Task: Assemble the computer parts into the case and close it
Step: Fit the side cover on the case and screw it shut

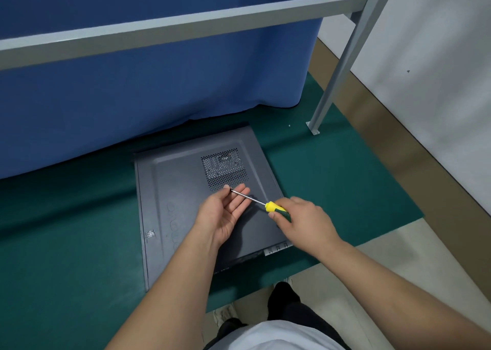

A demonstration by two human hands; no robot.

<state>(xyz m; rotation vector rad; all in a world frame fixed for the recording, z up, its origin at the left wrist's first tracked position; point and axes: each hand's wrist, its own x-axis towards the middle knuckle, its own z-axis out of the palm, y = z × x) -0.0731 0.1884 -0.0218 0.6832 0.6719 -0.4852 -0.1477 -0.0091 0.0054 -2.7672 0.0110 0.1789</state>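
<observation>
A grey computer case [180,206] lies flat on a green mat, its side panel on top with a perforated vent [224,169] toward the far right. My right hand [303,219] grips the yellow-and-green handle of a screwdriver [273,206]. Its metal shaft points left, the tip resting at the fingertips of my left hand [225,211], which is held palm up above the panel with fingers apart. A small item may sit at the tip; I cannot tell what.
A green mat [66,243] covers the floor under the case. A blue curtain [159,84] hangs behind it. A grey metal frame has a rail [186,28] overhead and a leg [334,78] bolted down at the right. My legs are at the bottom.
</observation>
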